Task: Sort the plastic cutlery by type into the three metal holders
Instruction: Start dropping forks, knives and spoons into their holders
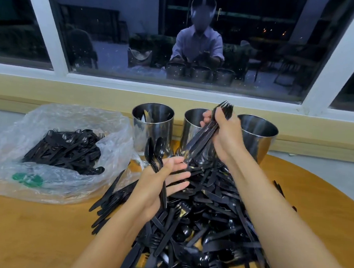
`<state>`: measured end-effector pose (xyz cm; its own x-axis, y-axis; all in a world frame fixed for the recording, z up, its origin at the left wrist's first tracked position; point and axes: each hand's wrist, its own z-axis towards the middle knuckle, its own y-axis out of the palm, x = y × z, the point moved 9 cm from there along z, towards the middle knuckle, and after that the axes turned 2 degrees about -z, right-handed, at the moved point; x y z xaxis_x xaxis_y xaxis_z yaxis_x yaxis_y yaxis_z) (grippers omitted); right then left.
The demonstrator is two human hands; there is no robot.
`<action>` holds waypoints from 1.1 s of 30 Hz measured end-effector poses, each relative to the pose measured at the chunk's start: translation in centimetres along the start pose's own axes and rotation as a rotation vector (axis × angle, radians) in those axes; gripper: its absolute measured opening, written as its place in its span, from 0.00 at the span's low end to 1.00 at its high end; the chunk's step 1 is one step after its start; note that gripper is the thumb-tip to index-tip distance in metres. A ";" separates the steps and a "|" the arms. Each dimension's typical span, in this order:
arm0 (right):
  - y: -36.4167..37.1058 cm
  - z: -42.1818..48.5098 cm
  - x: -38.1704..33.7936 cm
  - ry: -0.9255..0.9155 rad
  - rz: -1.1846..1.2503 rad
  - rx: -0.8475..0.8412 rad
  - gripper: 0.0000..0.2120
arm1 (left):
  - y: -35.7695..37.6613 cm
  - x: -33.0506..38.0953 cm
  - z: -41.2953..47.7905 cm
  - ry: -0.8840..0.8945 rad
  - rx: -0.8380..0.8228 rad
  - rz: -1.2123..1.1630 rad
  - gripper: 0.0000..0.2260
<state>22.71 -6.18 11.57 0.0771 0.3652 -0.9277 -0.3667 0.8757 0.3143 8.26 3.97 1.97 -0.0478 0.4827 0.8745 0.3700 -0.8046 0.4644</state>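
Forks (211, 131) bunched in right-hand fingers (206, 116) over the middle holder (190, 125); left fingers (177, 173) hold spoons (159, 151); bag (42, 187) holds mixed cutlery (66, 149).

**Materials and surface finish: counter, holders, cutlery, bag**

Left holder (151, 130), middle holder (189, 132) and right holder (255, 141): bare polished metal with smooth walls that give mirror-like reflections. Cutlery pile (207, 219): black moulded plastic, smooth and glossy, with bright highlights on bowls and handles. The upright spoons (157, 151) and the raised forks (224, 107) are of the same glossy black plastic. Bag (109, 129): thin clear plastic film, heavily crinkled and shiny, milky where the folds overlap, with a green print (27, 179). Counter (29, 228): orange-brown wood-look surface, smooth, with a low satin sheen. Window glass (116, 35): smooth and strongly reflective. Window frame (47, 30): white, smooth, matt.
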 end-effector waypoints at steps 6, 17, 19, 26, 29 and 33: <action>-1.6 8.7 -3.9 -0.218 -0.101 0.203 0.10 | -0.7 -0.8 2.3 -0.059 0.028 0.089 0.12; 1.2 9.2 0.8 -0.084 -1.146 -0.234 0.23 | 1.0 -0.9 2.3 -0.125 -0.122 0.095 0.12; 2.3 6.0 -0.9 -0.146 -1.005 -0.300 0.19 | 1.3 -0.8 1.7 -0.124 -0.139 0.127 0.13; 4.7 -6.4 1.9 0.104 -0.712 -0.797 0.11 | 4.5 -1.7 -1.9 -0.279 -0.339 0.132 0.12; 3.2 -6.5 0.8 0.018 -0.696 -0.654 0.05 | 4.8 -1.3 -2.6 -0.181 -0.296 0.208 0.09; 1.1 -6.3 -1.0 -0.161 -0.790 -0.477 0.05 | 3.4 1.0 -1.9 0.185 -0.063 0.563 0.06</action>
<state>16.38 -7.62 11.61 0.5806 -0.2093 -0.7869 -0.4922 0.6796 -0.5439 7.65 1.07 4.66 -0.0234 -0.0885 0.9958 0.3297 -0.9410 -0.0758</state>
